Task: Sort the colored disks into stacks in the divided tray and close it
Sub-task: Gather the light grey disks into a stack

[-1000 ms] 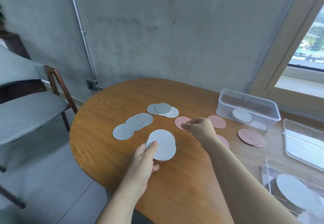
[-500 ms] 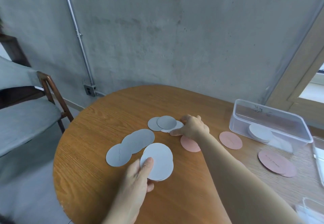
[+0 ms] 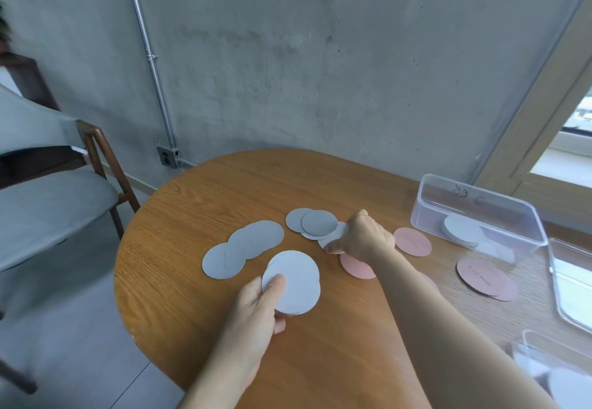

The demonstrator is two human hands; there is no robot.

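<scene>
My left hand (image 3: 261, 307) grips a small stack of white disks (image 3: 296, 282) just above the round wooden table (image 3: 198, 296), thumb on top. My right hand (image 3: 363, 239) pinches the edge of a white disk (image 3: 333, 239) lying beside two overlapping grey disks (image 3: 315, 223). Several pale blue-grey disks (image 3: 243, 248) lie fanned out to the left. Pink disks lie at the right: one (image 3: 355, 267) partly under my right forearm, one (image 3: 412, 241) past my hand, and a pair (image 3: 485, 279) farther right. A clear plastic tray (image 3: 480, 213) at the back right holds a stack of white disks (image 3: 461, 234).
A clear lid (image 3: 573, 283) lies flat at the right edge. Another clear container (image 3: 557, 373) with a white disk sits at the bottom right. A wooden chair with a grey cushion (image 3: 48, 210) stands left of the table. A concrete wall is close behind.
My right hand moved away from the pink disk toward the grey pile and now pinches a white disk there. The left hand keeps holding the white stack. The camera view shifted left.
</scene>
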